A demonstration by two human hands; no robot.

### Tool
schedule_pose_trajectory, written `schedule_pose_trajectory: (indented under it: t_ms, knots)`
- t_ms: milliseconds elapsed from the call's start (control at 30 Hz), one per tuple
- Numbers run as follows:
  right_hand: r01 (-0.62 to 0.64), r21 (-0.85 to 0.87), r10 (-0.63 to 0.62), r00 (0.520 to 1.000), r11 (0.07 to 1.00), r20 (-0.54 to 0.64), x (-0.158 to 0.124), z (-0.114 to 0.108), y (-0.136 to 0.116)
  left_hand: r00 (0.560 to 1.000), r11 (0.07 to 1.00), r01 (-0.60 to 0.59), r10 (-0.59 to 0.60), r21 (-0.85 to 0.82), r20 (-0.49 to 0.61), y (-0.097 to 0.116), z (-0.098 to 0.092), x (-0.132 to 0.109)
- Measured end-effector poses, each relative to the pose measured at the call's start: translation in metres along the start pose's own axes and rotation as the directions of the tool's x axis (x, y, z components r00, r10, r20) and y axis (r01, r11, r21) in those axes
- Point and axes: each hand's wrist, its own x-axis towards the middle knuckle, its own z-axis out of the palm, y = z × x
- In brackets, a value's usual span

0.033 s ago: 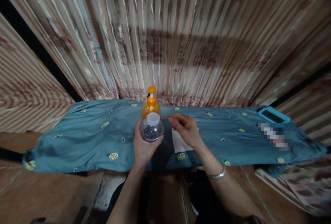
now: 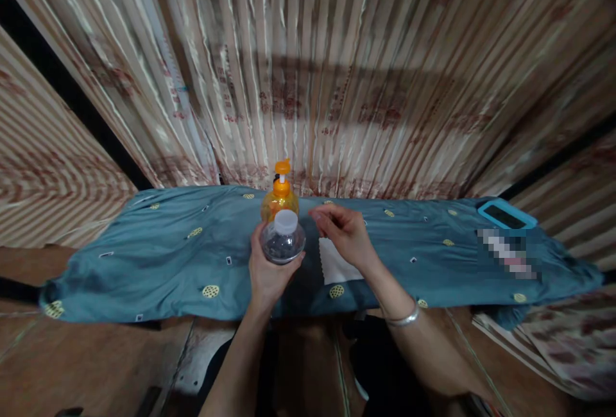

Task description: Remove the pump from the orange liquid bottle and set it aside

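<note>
My left hand is wrapped round a clear plastic bottle with a white cap and holds it upright over the near edge of the blue cloth. My right hand hovers just right of the cap, not touching it. Its fingers are curled in toward the thumb, and I see nothing in them. An orange pump bottle stands right behind the clear bottle. A small white sheet lies on the cloth under my right hand.
A teal cloth with yellow dots covers a long low table. A blue-cased phone lies at its far right. Pleated patterned curtains hang behind. Wooden floor is in front, and patterned fabric lies at the lower right.
My right hand has lifted a little and drawn slightly toward the bottle cap. The left hand and the bottle stay where they were.
</note>
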Motion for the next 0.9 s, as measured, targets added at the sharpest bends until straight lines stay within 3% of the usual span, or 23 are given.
schedule_pose_trajectory:
  t_ms: [133, 233, 300, 467, 533, 633, 767, 900]
  knots:
    - [0.096, -0.175, -0.094, 0.995, 0.98, 0.016, 0.037, -0.004, -0.015, 1.0, 1.0, 0.022, -0.021, 0.001, -0.014, 0.001, -0.001, 0.001]
    - [0.177, -0.327, -0.126, 0.977, 0.928, 0.172, 0.043, 0.002, -0.031, 0.999, 0.999, 0.031, -0.031, 0.022, -0.018, 0.0, -0.001, 0.002]
    - [0.252, -0.478, -0.125, 0.951, 0.842, 0.282, 0.041, 0.011, -0.045, 0.999, 0.999, 0.032, -0.031, 0.038, -0.014, -0.002, 0.0, 0.002]
    - [0.4, -0.763, -0.074, 0.902, 0.507, 0.424, 0.036, 0.03, -0.064, 0.999, 0.998, 0.035, -0.033, 0.048, -0.023, -0.004, 0.003, 0.003]
    - [0.435, -0.792, -0.051, 0.887, 0.43, 0.459, 0.037, 0.033, -0.063, 0.999, 0.999, 0.042, -0.041, 0.034, -0.024, -0.004, 0.002, 0.003]
    - [0.478, -0.79, -0.026, 0.861, 0.384, 0.508, 0.039, 0.033, -0.06, 0.998, 0.998, 0.057, -0.057, 0.019, -0.008, -0.004, 0.001, 0.004]
    - [0.567, -0.731, -0.011, 0.793, 0.38, 0.609, 0.044, 0.026, -0.062, 0.999, 0.999, 0.05, -0.05, 0.016, -0.016, -0.003, 0.0, 0.004]
    - [0.658, -0.62, -0.001, 0.687, 0.428, 0.727, 0.048, 0.017, -0.075, 0.998, 0.998, 0.052, -0.051, 0.043, -0.022, -0.002, 0.0, 0.005]
